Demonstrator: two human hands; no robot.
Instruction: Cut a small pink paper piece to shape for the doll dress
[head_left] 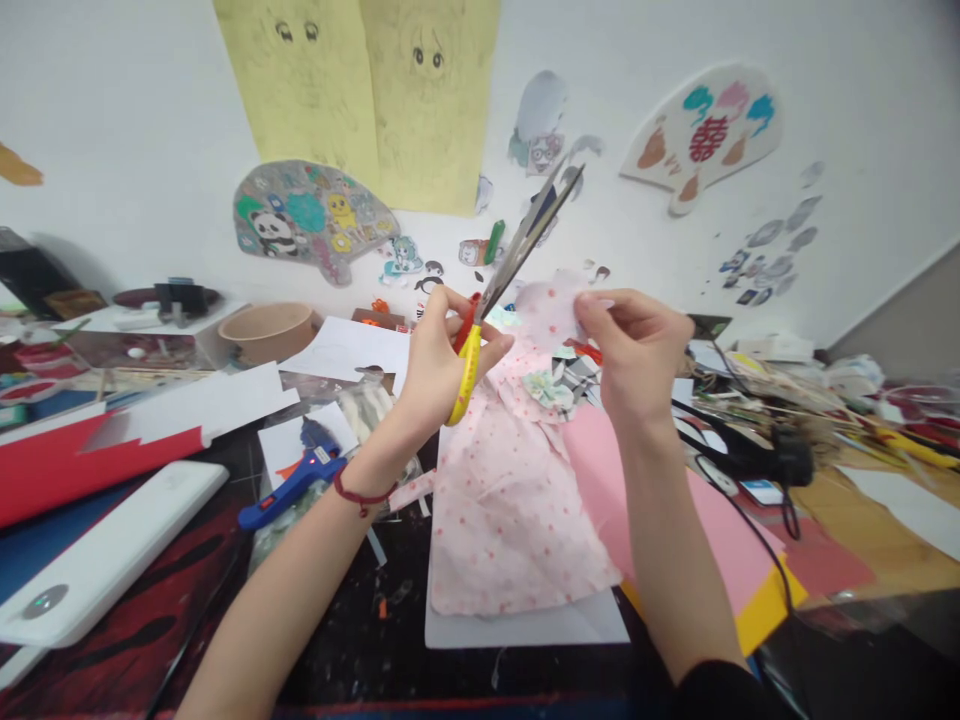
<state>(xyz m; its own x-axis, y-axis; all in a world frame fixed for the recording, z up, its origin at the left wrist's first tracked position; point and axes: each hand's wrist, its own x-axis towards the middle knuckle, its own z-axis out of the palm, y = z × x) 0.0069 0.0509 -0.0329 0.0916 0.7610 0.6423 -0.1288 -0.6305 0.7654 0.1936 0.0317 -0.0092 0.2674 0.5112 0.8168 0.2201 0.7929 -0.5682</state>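
My left hand (439,355) is closed round the red and yellow handles of a pair of scissors (506,275), whose blades point up and away, slightly parted. Between the thumb and fingers of my right hand (637,350) is a small scrap of pink dotted fabric (553,305), held up to the right of the blades and apart from them. Below both hands a pink dotted doll-size dress (517,510) lies on a white sheet (525,630). A pale green fabric flower (549,390) sits near its upper part.
A blue hot glue gun (292,487) lies left of the dress. Farther left are a long white device (112,550) and red paper (67,465). Pink paper (697,520) and a black cable (750,530) lie at right. A tan bowl (268,332) stands near the wall.
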